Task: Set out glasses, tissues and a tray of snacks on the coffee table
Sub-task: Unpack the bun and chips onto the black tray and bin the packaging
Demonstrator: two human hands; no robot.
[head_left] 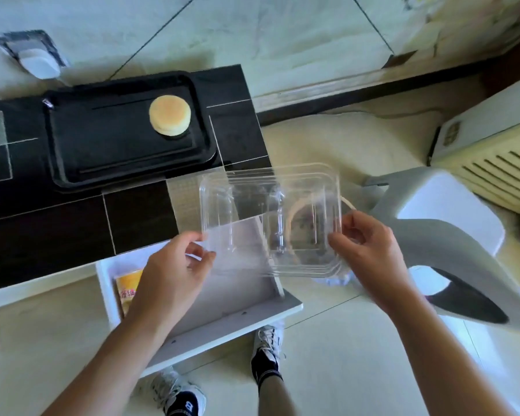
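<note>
A clear plastic clamshell box [270, 217] hangs in the air over the table's right end and the open drawer. My left hand [174, 265] pinches its left edge and my right hand [364, 238] pinches its right edge. The box looks empty; floor and drawer show through it. On the dark coffee table [72, 223] lies a black tray [126, 151] with one round pale cake [170, 115] in its back right part. No glasses or tissues are in view.
A white drawer [222, 313] stands open below the table edge, with a yellow snack packet [128, 286] at its left. A grey and white stool [451, 217] stands to the right, a radiator cover [499, 163] behind it. My shoes [267, 349] are below the drawer.
</note>
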